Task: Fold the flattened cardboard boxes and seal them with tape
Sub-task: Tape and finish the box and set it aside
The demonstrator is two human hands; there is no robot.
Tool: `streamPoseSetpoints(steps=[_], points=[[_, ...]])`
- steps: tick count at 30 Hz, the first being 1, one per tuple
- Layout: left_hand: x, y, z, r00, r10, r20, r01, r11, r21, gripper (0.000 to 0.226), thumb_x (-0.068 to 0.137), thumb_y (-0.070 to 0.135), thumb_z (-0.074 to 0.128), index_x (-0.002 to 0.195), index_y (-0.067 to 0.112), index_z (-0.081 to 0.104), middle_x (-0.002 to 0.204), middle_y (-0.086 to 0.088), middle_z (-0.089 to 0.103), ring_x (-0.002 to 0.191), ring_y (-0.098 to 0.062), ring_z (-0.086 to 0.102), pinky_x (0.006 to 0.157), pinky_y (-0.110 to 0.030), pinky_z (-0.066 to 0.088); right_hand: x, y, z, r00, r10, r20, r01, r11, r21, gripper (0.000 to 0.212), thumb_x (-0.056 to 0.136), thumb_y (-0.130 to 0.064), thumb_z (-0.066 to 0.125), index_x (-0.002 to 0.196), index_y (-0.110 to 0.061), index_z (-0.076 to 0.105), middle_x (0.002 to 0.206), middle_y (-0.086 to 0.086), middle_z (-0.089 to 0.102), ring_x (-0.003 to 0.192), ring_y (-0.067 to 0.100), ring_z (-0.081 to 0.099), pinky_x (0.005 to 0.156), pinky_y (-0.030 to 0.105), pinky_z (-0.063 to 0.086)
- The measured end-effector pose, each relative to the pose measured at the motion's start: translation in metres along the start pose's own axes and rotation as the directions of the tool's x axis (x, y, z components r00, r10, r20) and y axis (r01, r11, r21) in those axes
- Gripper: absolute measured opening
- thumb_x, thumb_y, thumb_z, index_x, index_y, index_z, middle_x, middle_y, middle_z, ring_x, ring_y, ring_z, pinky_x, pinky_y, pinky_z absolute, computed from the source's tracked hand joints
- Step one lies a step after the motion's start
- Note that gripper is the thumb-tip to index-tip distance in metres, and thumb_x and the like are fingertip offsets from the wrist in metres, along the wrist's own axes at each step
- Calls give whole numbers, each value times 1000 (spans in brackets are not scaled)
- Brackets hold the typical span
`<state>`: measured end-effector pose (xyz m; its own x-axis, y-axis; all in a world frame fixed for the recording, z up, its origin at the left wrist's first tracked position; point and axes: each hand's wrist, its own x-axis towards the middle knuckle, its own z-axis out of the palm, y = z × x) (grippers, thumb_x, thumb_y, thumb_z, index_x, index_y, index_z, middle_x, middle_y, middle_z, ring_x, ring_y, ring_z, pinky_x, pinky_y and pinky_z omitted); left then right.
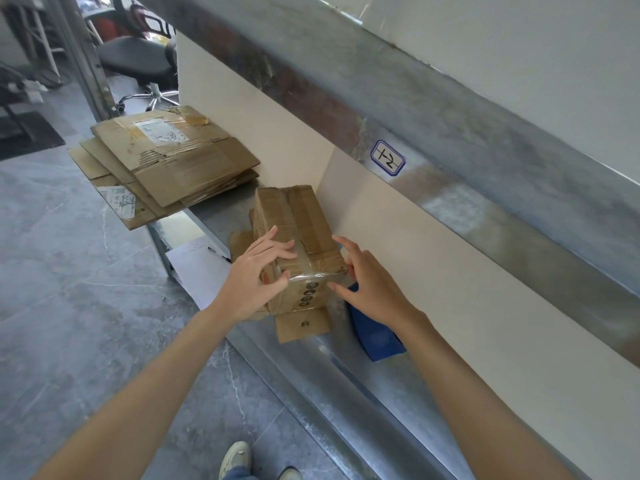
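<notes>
two hands at the box (294, 233), centre frame, on the table (329, 375): left hand (258, 278) flat, pressing the taped top; right hand (372, 289) spread, holding nothing, by its right corner. risk: near bottom flap (303, 323) sticks out unsealed; uneven pressing may wrinkle the tape (311, 275).

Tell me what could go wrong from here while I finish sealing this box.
1. The clear tape over the near edge of the box looks wrinkled; it may lift unless pressed flat.
2. The flap marked #8 sticks out unfolded, so that end may stay unsealed.
3. The stack of flattened boxes overhangs the edge of the bench and could slide off if bumped.
</notes>
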<state>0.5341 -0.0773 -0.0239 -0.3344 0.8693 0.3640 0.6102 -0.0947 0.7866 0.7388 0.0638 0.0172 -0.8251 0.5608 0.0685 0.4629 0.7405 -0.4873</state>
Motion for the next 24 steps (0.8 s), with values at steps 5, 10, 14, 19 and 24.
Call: streamPoseSetpoints(steps=[5,10,14,19,24], points=[[0,3,-2,1000,-11,2,11,1000,-19,30,85,6,74,112,20,71,132,11,62,146,-4,31,118,-18,22,1,2,-5,999,-41,23,43,997,-71,82,90,-46,66,154,-39,14,100,-10,49,93,8,46,82,29,48],[0,6,-7,999,-20,40,22,998,-55,32,87,0,69,114,17,72,134,9,61,147,-6,29,120,-25,22,-4,4,-10,998,-48,-37,46,998,-37,65,96,-36,59,152,-34,26,95,-16,44,92,6,45,81,25,46],[0,7,-10,996,-35,82,42,996,-77,41,85,-5,58,117,17,71,138,7,60,149,-7,26,118,-19,19,-1,-7,-9,995,-99,-21,95,987,-131,62,96,-30,57,152,-31,29,91,-12,45,86,7,42,76,23,41],[0,7,-7,997,-28,68,32,998,-55,35,90,-4,63,118,16,70,137,7,60,149,-7,26,118,-16,18,6,-20,-3,992,-126,14,127,979,-162,63,95,-32,59,152,-30,31,90,-16,41,88,6,40,74,23,32],[0,6,-3,999,-36,12,37,999,-13,27,89,4,69,112,16,72,133,9,62,146,-6,31,113,-9,20,2,-15,-7,993,-113,-13,111,986,-128,59,94,-30,62,148,-31,39,92,-10,49,89,10,46,77,28,46]])
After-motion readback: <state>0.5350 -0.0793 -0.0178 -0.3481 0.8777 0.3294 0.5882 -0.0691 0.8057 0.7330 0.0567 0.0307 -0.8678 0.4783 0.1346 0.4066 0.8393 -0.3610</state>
